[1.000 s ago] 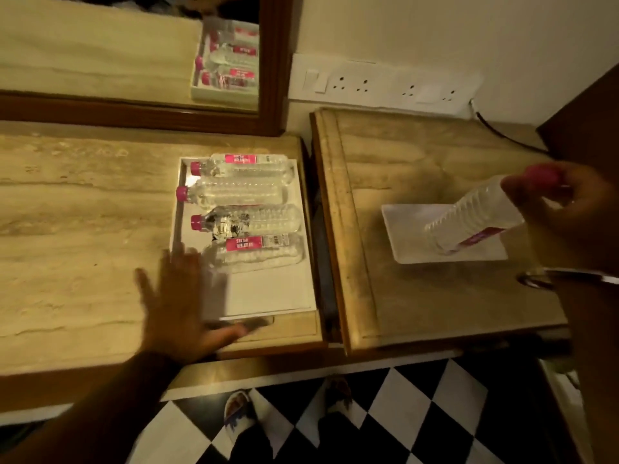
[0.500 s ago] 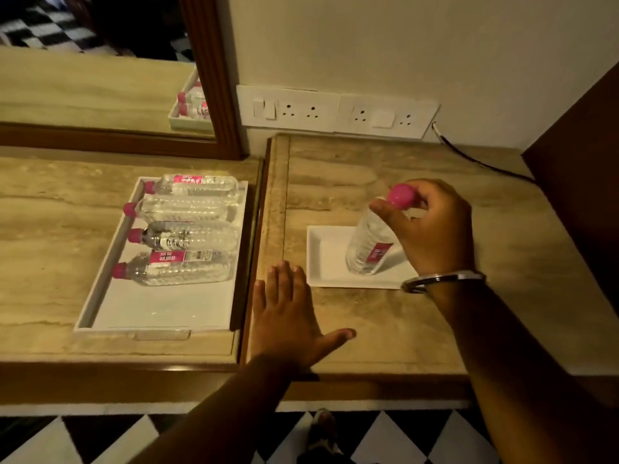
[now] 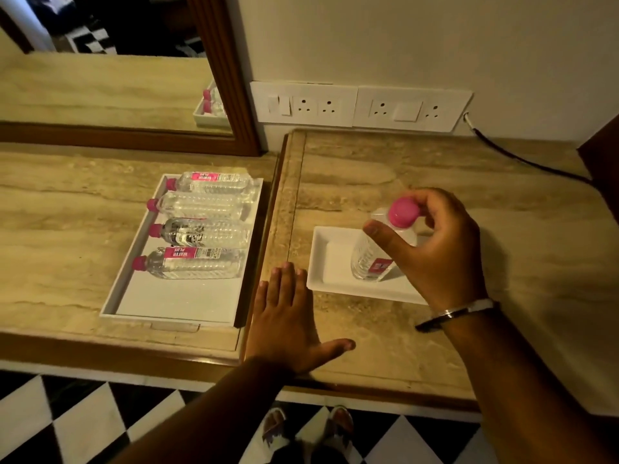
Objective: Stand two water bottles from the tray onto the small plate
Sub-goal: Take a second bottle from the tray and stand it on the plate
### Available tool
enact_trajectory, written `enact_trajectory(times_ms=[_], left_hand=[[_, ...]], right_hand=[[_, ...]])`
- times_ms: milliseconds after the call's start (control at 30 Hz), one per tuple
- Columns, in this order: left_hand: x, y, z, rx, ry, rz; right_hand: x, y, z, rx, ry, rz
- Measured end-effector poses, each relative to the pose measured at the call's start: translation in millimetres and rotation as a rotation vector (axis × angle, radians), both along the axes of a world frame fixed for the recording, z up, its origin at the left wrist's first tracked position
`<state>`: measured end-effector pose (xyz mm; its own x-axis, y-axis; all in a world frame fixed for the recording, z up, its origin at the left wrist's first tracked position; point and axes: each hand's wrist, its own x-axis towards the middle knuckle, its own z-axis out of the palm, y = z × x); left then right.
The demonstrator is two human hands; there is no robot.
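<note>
A clear water bottle (image 3: 368, 259) with a pink cap stands upright on the small white plate (image 3: 330, 259). My right hand (image 3: 435, 249) is curled around its neck, thumb and fingers close to the cap; the grip looks loose. My left hand (image 3: 288, 316) lies flat and spread on the counter, just left of the plate and touching nothing else. On the left, the white tray (image 3: 174, 303) holds several pink-capped bottles (image 3: 197, 262) lying on their sides, caps pointing left.
A wood-framed mirror (image 3: 234, 82) stands behind the tray. White wall sockets (image 3: 361, 105) sit above the right counter, with a black cable (image 3: 522, 159) trailing right. A dark panel (image 3: 603, 155) borders the far right. Checkered floor lies below the counter edge.
The bottle has gone from tilted in the air to standing upright on the plate. My left hand left the tray and now rests flat beside the plate. My fingers have loosened at the cap.
</note>
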<state>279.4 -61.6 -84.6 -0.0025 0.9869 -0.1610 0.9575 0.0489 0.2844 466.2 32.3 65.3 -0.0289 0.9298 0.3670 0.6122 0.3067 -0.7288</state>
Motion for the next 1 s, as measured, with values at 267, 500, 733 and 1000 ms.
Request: enact_trajectory(times_ms=[267, 500, 733, 1000], left_hand=[[-6.2, 1.4, -0.6, 0.001, -0.007, -0.013], [-82.2, -23.4, 11.8, -0.007, -0.101, 0.009], [-282.9, -59.5, -1.2, -0.129, 0.168, 0.104], [-415.9, -53.8, -35.7, -0.197, 0.177, 0.032]], right_hand=[[-47.8, -44.8, 13.1, 0.218, -0.078, 0.334], [-134.7, -39.4, -13.5, 0.104, -0.361, 0.573], [-241.5, -28.6, -82.2, -0.129, -0.7, 0.628], [-360.9, -19.1, -137.2, -0.184, -0.892, 0.609]])
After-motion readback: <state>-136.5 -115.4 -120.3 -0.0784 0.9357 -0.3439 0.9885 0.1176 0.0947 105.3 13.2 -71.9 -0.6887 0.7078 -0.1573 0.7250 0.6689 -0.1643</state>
